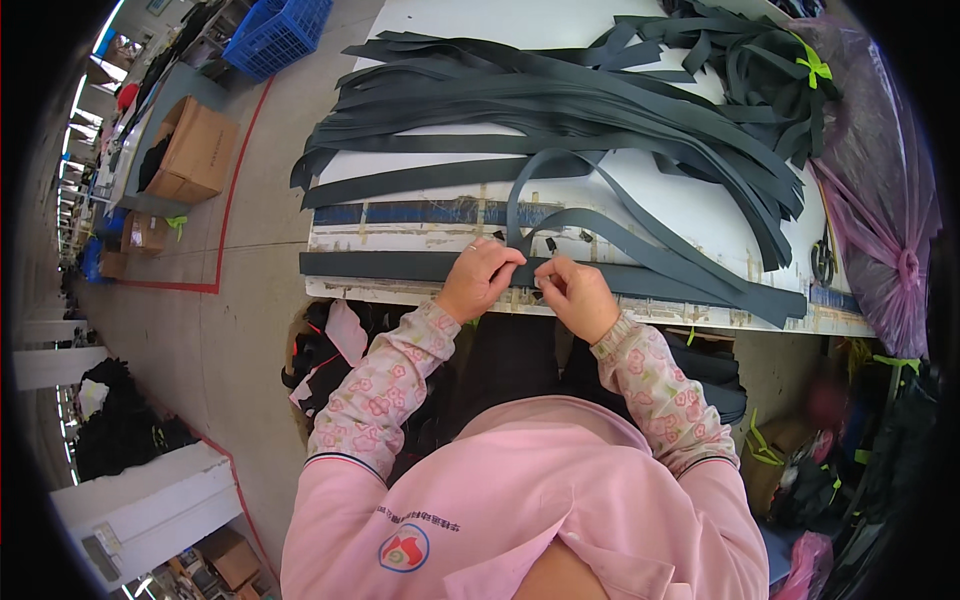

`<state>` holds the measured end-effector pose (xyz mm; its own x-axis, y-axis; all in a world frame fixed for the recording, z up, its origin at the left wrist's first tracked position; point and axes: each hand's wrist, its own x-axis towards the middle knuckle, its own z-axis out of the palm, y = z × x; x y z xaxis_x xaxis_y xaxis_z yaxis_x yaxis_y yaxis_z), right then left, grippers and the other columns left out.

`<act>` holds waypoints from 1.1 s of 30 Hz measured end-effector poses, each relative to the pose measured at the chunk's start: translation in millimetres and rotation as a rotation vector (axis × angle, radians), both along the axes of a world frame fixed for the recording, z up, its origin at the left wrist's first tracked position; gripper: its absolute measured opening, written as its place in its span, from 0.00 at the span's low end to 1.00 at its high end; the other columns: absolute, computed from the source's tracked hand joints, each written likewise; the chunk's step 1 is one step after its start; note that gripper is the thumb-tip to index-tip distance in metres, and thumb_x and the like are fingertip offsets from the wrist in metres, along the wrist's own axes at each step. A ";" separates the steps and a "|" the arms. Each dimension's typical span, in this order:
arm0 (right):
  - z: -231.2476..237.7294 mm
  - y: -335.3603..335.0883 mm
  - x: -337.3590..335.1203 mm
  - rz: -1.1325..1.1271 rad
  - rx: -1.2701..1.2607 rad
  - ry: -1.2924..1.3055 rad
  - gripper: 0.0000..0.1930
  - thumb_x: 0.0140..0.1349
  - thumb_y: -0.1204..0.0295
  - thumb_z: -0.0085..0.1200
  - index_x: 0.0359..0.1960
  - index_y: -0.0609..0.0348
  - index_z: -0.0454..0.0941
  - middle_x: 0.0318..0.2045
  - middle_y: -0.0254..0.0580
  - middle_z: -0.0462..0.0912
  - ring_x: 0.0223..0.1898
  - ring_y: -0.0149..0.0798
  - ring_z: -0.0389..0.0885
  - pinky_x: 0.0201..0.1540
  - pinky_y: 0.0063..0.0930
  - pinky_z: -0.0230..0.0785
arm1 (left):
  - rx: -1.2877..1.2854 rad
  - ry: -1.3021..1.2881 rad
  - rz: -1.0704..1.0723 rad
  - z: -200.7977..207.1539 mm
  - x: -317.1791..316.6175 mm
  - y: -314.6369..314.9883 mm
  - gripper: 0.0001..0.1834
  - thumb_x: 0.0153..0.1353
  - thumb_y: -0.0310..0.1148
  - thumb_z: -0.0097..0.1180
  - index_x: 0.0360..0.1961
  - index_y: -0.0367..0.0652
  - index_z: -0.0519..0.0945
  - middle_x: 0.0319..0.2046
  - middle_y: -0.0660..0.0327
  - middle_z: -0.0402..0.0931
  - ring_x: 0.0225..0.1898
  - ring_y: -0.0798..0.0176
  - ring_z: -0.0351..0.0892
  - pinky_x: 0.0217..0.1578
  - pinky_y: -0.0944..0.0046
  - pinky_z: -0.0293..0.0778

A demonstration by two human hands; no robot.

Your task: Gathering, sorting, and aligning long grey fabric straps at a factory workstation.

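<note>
My left hand [481, 279] is closed in a pinch at the table's front edge, over a long dark grey fabric strip [380, 264] lying along that edge. Close by on its right, my right hand [581, 298] is pinched too, its fingertips above the same strip. Whatever sits between the fingertips is too small to make out. From just beyond my fingers a narrower grey strip [622, 238] loops up and trails to the right. Tiny black pieces [551, 244] lie near the fingertips.
Beyond my hands, a heap of grey strips [520, 95] covers much of the white table [440, 18]. Scissors [822, 262] lie at the right, beside a purple plastic bag [885, 220]. A cardboard box [195, 150] and blue crate [278, 38] stand to the left.
</note>
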<state>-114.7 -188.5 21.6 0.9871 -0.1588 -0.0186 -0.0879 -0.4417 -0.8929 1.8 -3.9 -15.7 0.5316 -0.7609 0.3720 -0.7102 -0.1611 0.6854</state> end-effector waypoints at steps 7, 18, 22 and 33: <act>-15.5 19.5 7.4 -0.007 -0.178 -0.058 0.05 0.57 0.74 0.59 0.34 0.61 0.82 0.22 0.45 0.83 0.25 0.43 0.83 0.34 0.33 0.72 | 0.055 -0.040 0.028 2.7 -2.7 4.4 0.16 0.52 0.29 0.64 0.42 0.46 0.77 0.38 0.59 0.77 0.43 0.49 0.73 0.46 0.53 0.70; 10.1 -89.9 -51.8 -0.310 0.077 0.121 0.05 0.63 0.78 0.55 0.38 0.66 0.80 0.24 0.34 0.81 0.26 0.24 0.76 0.30 0.22 0.71 | 0.058 0.000 0.029 3.1 -4.0 0.7 0.15 0.52 0.30 0.66 0.41 0.46 0.77 0.39 0.60 0.78 0.44 0.49 0.74 0.48 0.53 0.70; 0.1 -143.3 -91.2 -0.346 -0.001 0.084 0.04 0.63 0.78 0.56 0.37 0.65 0.80 0.24 0.34 0.80 0.26 0.24 0.76 0.31 0.21 0.70 | 0.065 0.018 0.037 4.5 -3.7 0.7 0.17 0.50 0.33 0.70 0.40 0.45 0.78 0.39 0.59 0.78 0.44 0.49 0.75 0.48 0.54 0.70; -8.5 -127.8 -97.7 -0.166 -0.428 0.011 0.05 0.61 0.75 0.58 0.37 0.62 0.81 0.23 0.41 0.79 0.25 0.32 0.76 0.32 0.25 0.71 | 0.127 0.028 0.046 7.8 -6.6 -1.5 0.21 0.46 0.36 0.74 0.41 0.44 0.79 0.38 0.58 0.78 0.43 0.50 0.74 0.46 0.56 0.71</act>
<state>-212.4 -316.2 13.1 0.9478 -0.3104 0.0732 -0.1967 -0.7495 -0.6321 -4.8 -5.4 -7.9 0.5760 -0.7755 0.2585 -0.6807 -0.2800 0.6769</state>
